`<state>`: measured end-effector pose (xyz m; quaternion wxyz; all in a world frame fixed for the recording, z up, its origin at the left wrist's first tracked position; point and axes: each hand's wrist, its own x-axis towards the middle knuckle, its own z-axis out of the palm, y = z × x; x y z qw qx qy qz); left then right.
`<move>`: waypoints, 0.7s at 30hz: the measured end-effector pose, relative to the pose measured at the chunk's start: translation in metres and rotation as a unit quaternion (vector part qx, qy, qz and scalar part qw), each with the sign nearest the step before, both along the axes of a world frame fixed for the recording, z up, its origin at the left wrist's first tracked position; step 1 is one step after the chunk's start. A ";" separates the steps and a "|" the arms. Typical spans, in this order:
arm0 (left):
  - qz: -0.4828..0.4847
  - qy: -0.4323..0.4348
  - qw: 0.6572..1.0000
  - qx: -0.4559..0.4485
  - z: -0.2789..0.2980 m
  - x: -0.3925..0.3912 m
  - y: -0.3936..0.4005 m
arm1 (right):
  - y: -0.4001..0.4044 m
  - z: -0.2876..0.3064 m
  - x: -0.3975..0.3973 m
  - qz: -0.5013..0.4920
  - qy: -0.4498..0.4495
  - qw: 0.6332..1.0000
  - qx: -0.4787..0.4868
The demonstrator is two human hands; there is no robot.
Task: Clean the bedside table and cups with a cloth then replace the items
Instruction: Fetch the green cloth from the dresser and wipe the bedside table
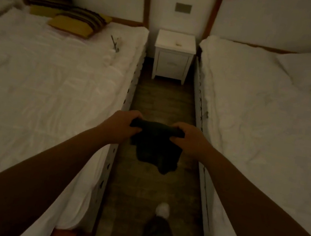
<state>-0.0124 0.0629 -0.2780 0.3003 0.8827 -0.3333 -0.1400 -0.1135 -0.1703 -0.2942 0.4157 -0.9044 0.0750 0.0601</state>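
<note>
Between two beds (53, 79), out at arm's length: cloth (155, 144) stretched by its top edge, left hand (126, 124) and right hand (187, 138) each pinching a corner, rest hanging loose, likely to open or fold it before wiping. Far off against the wall, table (175, 44), nearly bare but for one small item (178, 43). No cups visible. Wiping apparently not yet begun.

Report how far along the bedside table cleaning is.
Done: nothing visibly wiped; no cups show in this dim view. The bedside table carries only one small pale item. In hand: the left hand and right hand stretch a dark cloth in the aisle, well short of the table. Left: the approach, the wiping, the cups, replacing items.
</note>
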 end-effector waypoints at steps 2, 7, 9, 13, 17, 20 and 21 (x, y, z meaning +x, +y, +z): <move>-0.007 -0.001 1.000 0.011 -0.005 0.042 -0.032 | -0.031 -0.008 0.040 -0.004 -0.002 1.000 0.003; 0.016 0.016 1.000 0.022 -0.007 0.139 -0.116 | -0.114 -0.007 0.143 0.000 0.002 1.000 -0.001; 0.024 0.018 0.999 0.029 -0.007 0.177 -0.146 | -0.146 -0.002 0.182 0.004 0.015 1.000 0.001; 0.037 0.014 0.999 0.006 0.001 0.237 -0.186 | -0.192 0.015 0.247 0.028 0.001 1.000 -0.011; 0.053 0.030 0.998 -0.002 -0.007 0.324 -0.225 | -0.233 0.015 0.337 0.040 0.017 0.999 -0.022; 0.049 0.028 0.998 -0.005 -0.012 0.369 -0.242 | -0.248 0.011 0.383 0.046 0.019 0.998 -0.029; 0.051 0.037 0.998 -0.010 -0.019 0.406 -0.254 | -0.260 0.002 0.419 0.038 0.023 0.999 -0.027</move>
